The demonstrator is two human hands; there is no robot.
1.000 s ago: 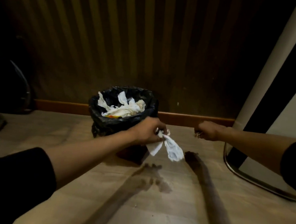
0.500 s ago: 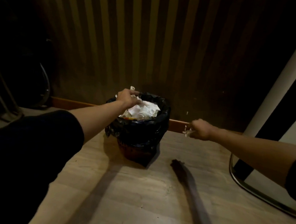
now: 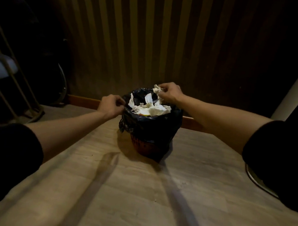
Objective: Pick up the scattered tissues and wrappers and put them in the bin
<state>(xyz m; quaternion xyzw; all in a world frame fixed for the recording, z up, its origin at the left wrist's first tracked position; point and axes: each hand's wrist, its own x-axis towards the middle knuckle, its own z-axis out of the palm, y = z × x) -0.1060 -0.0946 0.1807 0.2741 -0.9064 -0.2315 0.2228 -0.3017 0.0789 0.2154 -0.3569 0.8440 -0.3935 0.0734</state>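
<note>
Head view: we reach both arms toward the bin (image 3: 150, 130), which stands on the wooden floor (image 3: 140, 190) near the striped wall (image 3: 149, 35). The bin carries a black liner (image 3: 174, 117) folded over its rim. Our right hand (image 3: 170, 95) is over the far right of the opening, fingers closed on a crumpled tissue (image 3: 157, 90) held above the rim. Our left hand (image 3: 110, 105) is at the left edge of the bin, fingers curled and pinching the liner rim. Inside the bin lie white tissues and wrappers (image 3: 150, 107), filling it close to the top. Both forearms cast long shadows on the floor.
</note>
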